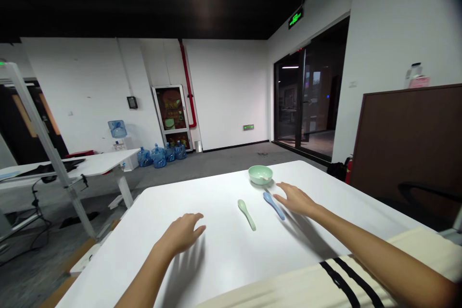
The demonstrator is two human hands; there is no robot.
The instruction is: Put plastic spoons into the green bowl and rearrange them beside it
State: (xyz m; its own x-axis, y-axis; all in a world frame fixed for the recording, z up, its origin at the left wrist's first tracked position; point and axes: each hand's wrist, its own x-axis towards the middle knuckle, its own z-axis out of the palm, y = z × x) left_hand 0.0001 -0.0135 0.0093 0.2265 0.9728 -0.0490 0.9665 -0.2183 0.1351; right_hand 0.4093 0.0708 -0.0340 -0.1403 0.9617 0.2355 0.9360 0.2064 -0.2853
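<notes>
Two open hands over a white tabletop, palms down and fingers spread, neither gripping anything. The left hand [179,235] is out on the left, with a wide stretch of white table [216,269] between it and the pale green ceramic spoon [247,214], which lies at an angle near the middle. The right hand [294,199] is much closer to the action: its fingertips [277,197] are just beside the slim blue ceramic spoon [273,205], though I can't tell if they touch it. Both spoons sit close together but apart. Just past them, a round pale green ceramic bowl [260,174] sits near the far table edge, with something pale inside, too small to make out. Cream fabric with black stripes [346,276] overlaps the near right edge. Further out there's a white desk [90,163] on the left, blue plastic water jugs [155,156] by the back wall, and a red fire extinguisher [348,169] on the right.
</notes>
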